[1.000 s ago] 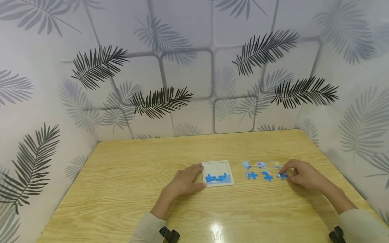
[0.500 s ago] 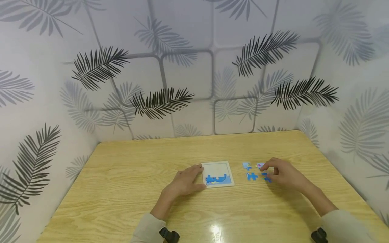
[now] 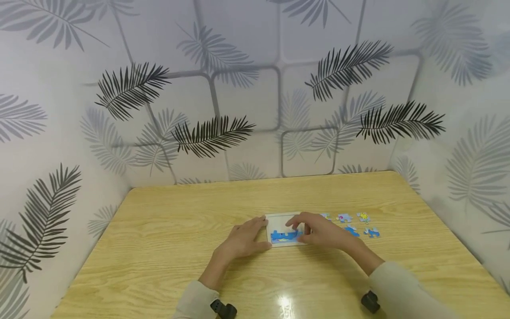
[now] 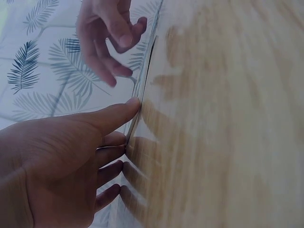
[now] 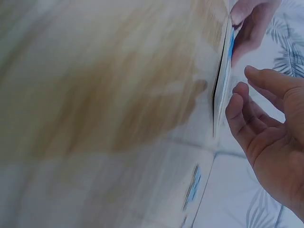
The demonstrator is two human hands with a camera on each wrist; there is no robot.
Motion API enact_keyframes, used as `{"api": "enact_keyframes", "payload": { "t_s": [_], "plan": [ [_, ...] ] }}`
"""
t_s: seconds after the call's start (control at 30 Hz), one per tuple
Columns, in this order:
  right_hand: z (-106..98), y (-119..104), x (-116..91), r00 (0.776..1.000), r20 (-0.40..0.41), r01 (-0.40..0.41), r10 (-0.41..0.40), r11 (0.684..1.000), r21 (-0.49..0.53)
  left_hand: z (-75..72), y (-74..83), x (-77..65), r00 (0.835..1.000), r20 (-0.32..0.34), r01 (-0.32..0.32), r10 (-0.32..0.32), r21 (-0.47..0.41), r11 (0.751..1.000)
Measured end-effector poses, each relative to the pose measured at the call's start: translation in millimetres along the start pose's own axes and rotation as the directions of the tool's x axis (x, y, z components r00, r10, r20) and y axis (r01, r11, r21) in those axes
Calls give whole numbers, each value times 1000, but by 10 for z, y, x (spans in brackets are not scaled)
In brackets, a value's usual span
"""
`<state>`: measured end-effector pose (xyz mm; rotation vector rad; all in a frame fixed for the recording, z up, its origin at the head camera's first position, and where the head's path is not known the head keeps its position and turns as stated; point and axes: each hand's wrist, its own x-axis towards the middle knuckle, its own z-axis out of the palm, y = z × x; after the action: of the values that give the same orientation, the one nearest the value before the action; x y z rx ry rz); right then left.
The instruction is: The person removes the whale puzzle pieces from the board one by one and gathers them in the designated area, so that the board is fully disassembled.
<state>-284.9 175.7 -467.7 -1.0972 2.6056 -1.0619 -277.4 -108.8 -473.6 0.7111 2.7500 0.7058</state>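
A square white puzzle tray [image 3: 281, 219] lies on the table, its lower part filled with blue picture pieces [image 3: 282, 236]. My left hand [image 3: 242, 240] rests against the tray's left side, thumb and fingertips at the edge. Over the right part of the tray hovers my right hand [image 3: 323, 231], its thumb and fingers apart with nothing seen between them. In the right wrist view, the tray [image 5: 221, 85] shows edge-on beside the fingertips of the right hand [image 5: 270, 128]. The left wrist view shows the left hand's thumb [image 4: 126, 110] along the tray edge.
Right of the tray lie several loose jigsaw pieces, among them one with a yellow sun [image 3: 363, 217], one with a pink swirl [image 3: 344, 217] and a blue one [image 3: 372, 232]. The right hand and forearm partly cover others. Patterned walls [image 3: 247, 155] border the wooden table [image 3: 191, 208].
My right hand has moved left from the far-right loose pieces, past the middle ones, to over the tray. The sun piece and its neighbours show again. The left hand stays put.
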Motion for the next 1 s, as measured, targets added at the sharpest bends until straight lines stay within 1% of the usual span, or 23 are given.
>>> {"api": "enact_keyframes", "payload": {
  "t_s": [0.1, 0.2, 0.4, 0.5, 0.6, 0.73, 0.83, 0.93, 1.0],
  "plan": [
    [87, -81, 127, 999, 34, -12, 12, 1000, 12, 3, -1, 4, 1000, 0, 1, -1, -3, 1000],
    [159, -140, 219, 999, 47, -20, 20, 1000, 8, 19, -19, 15, 1000, -1, -4, 4, 1, 1000],
    [262, -208, 351, 998, 62, -17, 18, 1000, -8, 1, -20, -2, 1000, -6, -25, 25, -20, 999],
    [307, -212, 399, 997, 64, -38, 38, 999, -3, -13, -18, -14, 1000, -8, -28, 28, -25, 999],
    [311, -198, 403, 995, 67, -76, 75, 997, 10, -11, 6, -7, 1000, -6, -30, 29, -31, 999],
    [293, -191, 409, 992, 86, -100, 96, 994, 46, -9, 3, -5, 999, -10, -35, 34, -31, 999],
    [292, -186, 408, 990, 100, -109, 100, 990, 92, 12, -21, 5, 999, -21, -39, 39, -21, 999],
    [301, -178, 397, 986, 117, -137, 120, 979, 148, 30, -29, 5, 999, -25, -37, 37, -15, 999],
    [307, -173, 387, 983, 125, -153, 132, 972, 178, 25, -15, 0, 999, -28, -41, 40, -27, 999]
  ]
}}
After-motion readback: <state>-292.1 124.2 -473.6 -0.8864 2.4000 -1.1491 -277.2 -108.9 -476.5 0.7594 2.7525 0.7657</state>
